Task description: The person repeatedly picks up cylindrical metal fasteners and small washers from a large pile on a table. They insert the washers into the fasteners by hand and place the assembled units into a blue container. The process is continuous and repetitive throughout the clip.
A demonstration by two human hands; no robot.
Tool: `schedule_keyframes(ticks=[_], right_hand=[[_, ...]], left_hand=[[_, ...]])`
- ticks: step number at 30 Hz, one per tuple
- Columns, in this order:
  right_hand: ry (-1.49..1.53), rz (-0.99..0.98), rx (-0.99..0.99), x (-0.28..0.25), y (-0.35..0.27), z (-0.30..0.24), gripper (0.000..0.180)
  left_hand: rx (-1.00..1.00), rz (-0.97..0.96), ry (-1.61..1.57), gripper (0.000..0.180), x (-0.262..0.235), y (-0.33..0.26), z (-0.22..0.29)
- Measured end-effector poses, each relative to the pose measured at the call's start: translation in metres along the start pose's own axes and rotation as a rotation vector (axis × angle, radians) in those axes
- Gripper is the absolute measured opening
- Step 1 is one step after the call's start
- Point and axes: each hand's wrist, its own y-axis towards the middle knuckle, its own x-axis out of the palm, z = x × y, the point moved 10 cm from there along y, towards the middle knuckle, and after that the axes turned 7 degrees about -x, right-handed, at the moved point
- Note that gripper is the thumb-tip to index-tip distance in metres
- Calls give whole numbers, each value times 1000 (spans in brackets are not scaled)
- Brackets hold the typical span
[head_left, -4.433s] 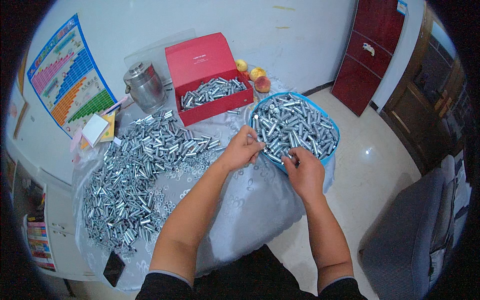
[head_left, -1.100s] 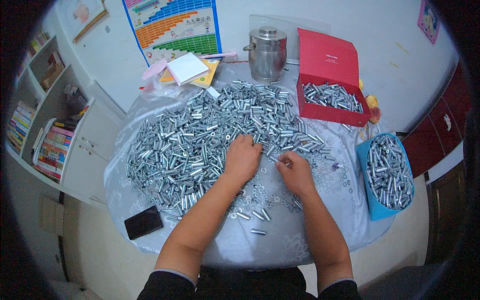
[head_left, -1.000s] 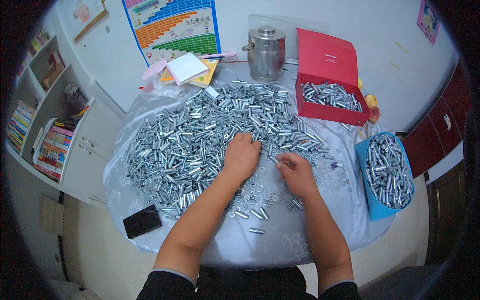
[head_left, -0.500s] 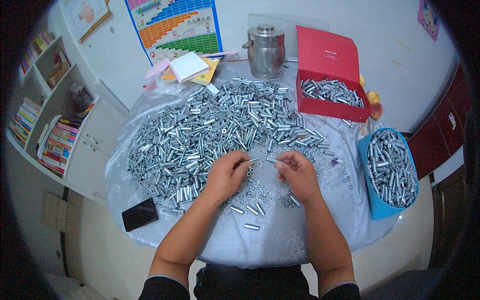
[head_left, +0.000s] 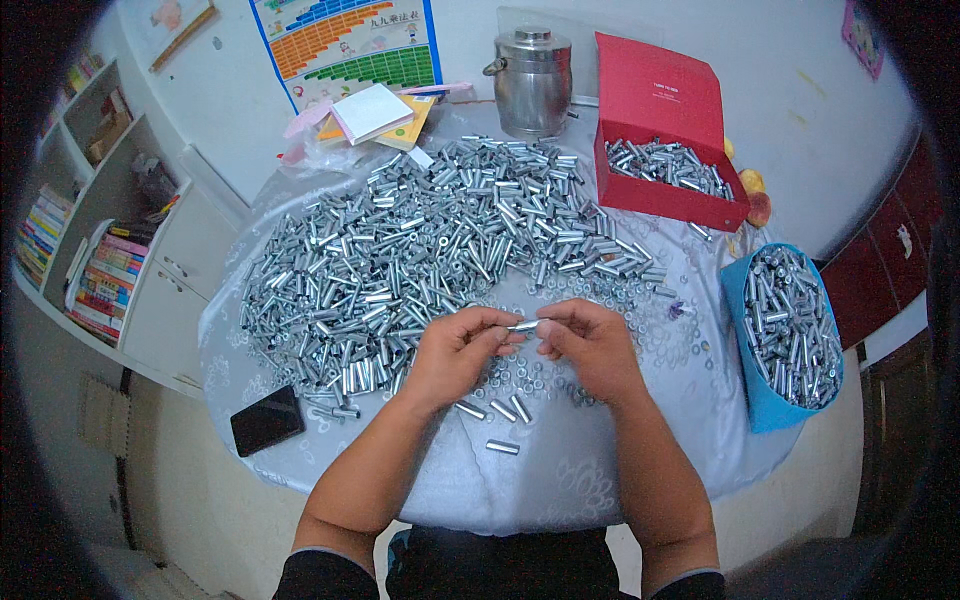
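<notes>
Two hands are brought together above the near edge of the round table, and one short metal sleeve is pinched between them: the left hand is closed on one end, the right hand on the other. The piece is judged light, rigid and smooth, so a fingertip grip at its ends seems best. Loose washers are scattered just beneath. Farther off, the large heap of sleeves is spread, with a blue tub and red box beyond.
</notes>
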Motion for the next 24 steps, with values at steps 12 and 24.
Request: schedule_keyframes(ticks=[12, 24], right_hand=[[-26, -12, -6, 16, 2, 9, 14], [-179, 131, -45, 12, 6, 2, 14]], left_hand=[[-164, 15, -83, 38, -4, -9, -18], [-98, 140, -301, 21, -16, -11, -17]])
